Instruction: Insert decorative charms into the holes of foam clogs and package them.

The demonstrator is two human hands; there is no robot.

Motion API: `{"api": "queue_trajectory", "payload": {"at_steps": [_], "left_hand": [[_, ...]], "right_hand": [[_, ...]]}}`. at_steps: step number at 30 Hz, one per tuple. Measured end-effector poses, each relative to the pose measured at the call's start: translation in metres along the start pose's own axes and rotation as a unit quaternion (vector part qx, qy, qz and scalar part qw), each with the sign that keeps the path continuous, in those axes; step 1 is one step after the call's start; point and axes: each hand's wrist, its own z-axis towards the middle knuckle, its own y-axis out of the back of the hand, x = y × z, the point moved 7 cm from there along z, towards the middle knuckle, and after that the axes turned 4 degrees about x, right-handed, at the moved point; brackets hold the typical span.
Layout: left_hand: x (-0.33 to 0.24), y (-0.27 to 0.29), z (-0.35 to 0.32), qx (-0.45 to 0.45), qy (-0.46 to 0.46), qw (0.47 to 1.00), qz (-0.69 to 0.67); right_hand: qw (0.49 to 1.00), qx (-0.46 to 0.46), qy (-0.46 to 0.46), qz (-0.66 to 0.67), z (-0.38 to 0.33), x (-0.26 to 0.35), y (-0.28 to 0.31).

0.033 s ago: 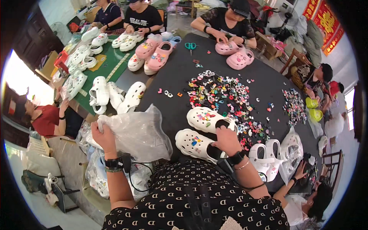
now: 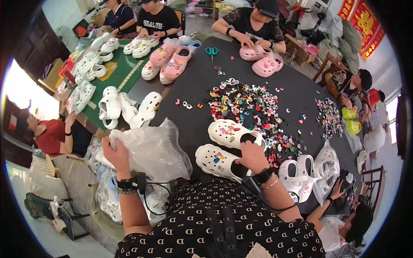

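My left hand is raised at the table's near left edge and grips the top of a clear plastic bag that lies crumpled on the black table. My right hand rests on the heel ends of two white clogs, touching the nearer white clog and the farther white clog, both decorated with small coloured charms. Just beyond the clogs a wide spread of small colourful charms covers the table.
Another pair of white clogs and a plastic bag lie to the right. Pink clogs, scissors and more white clogs sit farther off. Other people work around the table, some at a green table.
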Motion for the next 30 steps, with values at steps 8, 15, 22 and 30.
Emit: {"api": "queue_trajectory", "payload": {"at_steps": [8, 15, 22, 30], "left_hand": [[-0.031, -0.026, -0.011, 0.078, -0.085, 0.992, 0.051], [-0.038, -0.034, -0.020, 0.144, -0.096, 0.981, 0.087], [-0.053, -0.047, -0.027, 0.186, -0.120, 0.974, 0.053], [-0.076, -0.112, -0.074, 0.422, -0.162, 0.892, 0.011]], "right_hand": [[0.995, 0.094, 0.021, -0.003, 0.018, -0.013, -0.030], [0.995, 0.032, 0.028, 0.085, 0.025, -0.027, -0.050], [0.965, -0.071, -0.091, 0.237, 0.030, -0.009, -0.016], [0.631, 0.225, -0.046, 0.741, 0.034, 0.065, -0.099]]}}
